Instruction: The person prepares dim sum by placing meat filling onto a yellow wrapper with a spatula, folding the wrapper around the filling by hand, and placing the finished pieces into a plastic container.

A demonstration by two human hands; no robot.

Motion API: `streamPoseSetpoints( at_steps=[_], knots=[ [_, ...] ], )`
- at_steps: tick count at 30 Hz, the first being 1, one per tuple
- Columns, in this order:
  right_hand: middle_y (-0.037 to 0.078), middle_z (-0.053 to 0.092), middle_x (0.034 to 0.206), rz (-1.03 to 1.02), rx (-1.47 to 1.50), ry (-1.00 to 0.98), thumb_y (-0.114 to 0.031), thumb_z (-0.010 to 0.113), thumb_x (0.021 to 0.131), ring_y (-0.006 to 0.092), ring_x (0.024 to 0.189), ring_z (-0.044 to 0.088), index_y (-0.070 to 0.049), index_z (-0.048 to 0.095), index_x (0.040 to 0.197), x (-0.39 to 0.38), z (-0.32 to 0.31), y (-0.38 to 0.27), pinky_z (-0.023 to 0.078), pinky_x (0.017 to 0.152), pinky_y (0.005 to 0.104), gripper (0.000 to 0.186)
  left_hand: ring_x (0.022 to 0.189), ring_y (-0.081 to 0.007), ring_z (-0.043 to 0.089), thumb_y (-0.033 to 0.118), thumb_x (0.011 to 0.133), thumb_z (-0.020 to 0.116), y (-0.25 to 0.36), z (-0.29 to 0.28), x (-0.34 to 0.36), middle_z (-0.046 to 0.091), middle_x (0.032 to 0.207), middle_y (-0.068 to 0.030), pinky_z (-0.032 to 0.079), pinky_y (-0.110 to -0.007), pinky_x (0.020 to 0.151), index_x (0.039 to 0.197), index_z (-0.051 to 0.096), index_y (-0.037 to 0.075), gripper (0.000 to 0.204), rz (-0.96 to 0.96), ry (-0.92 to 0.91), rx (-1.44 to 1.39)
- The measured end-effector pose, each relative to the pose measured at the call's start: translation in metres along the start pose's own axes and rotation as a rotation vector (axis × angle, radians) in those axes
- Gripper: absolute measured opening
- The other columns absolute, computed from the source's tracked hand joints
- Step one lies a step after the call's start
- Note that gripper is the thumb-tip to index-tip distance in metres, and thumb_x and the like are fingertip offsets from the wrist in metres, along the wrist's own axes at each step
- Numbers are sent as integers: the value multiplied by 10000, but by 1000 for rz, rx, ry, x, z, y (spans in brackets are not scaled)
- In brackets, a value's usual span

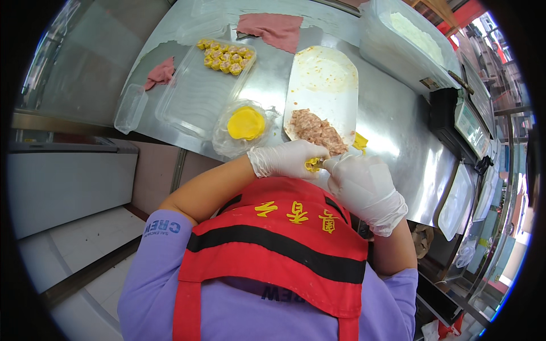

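Observation:
Both of my hands wear white gloves and meet at the near edge of the steel table. A siu mai dumpling (312, 165) in a yellow wrapper sits in the curled fingers of my left hand (289, 159). My right hand (362, 184) is closed round a thin tool (322, 163) whose tip touches or nearly touches the dumpling; the rest of it is hidden. Just beyond my hands, pinkish minced meat (318, 131) is heaped at the near end of a white tray (322, 71). By the tray's near right corner lies a loose yellow wrapper (360, 141).
A stack of round yellow wrappers (245, 123) rests on clear plastic left of the tray. Several finished dumplings (225, 55) fill the far end of a clear container (190, 105). Pink cloths (271, 31) lie farther back. At right stand a tub of white powder (380, 54) and a scale (471, 126).

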State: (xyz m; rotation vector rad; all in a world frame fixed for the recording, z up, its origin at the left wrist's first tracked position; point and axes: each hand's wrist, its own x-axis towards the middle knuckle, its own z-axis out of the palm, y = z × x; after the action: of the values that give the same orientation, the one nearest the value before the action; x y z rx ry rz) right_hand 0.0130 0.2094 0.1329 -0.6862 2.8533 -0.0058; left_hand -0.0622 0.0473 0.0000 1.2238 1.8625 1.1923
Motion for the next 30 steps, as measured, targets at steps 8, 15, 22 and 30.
streamPoseSetpoints(
  at_steps=[8, 15, 22, 30],
  knots=[
    [90, 622, 625, -5, -52, -33, -177, 570, 781, 245, 556, 627, -138, 700, 860, 8, -12, -2, 484, 530, 378, 157, 1028, -307, 615, 231, 698, 779, 24, -27, -3, 642, 1080, -176, 478, -364, 891, 1187, 547, 17, 582, -362, -233, 176],
    [88, 617, 610, -48, -168, -66, -165, 590, 745, 242, 546, 626, -92, 670, 731, 18, -21, -9, 482, 517, 367, 109, 961, -307, 625, 140, 675, 734, 14, -14, 5, 651, 975, -176, 490, -352, 846, 1067, 588, 14, 437, -85, -88, -70],
    [89, 608, 588, -72, -109, -18, -164, 595, 718, 252, 518, 615, -90, 667, 682, 15, -25, -4, 483, 512, 369, 110, 989, -303, 621, 73, 673, 698, 26, -10, 3, 644, 970, -180, 486, -345, 880, 1195, 574, 45, 537, 115, 38, -83],
    [92, 661, 667, -17, -105, -160, -165, 617, 736, 243, 605, 664, -124, 704, 730, 23, -28, -10, 507, 543, 348, 97, 913, -357, 632, 154, 730, 694, 32, -9, -3, 654, 920, -189, 506, -414, 802, 1109, 600, 73, 399, -196, -61, 352]
  ],
)
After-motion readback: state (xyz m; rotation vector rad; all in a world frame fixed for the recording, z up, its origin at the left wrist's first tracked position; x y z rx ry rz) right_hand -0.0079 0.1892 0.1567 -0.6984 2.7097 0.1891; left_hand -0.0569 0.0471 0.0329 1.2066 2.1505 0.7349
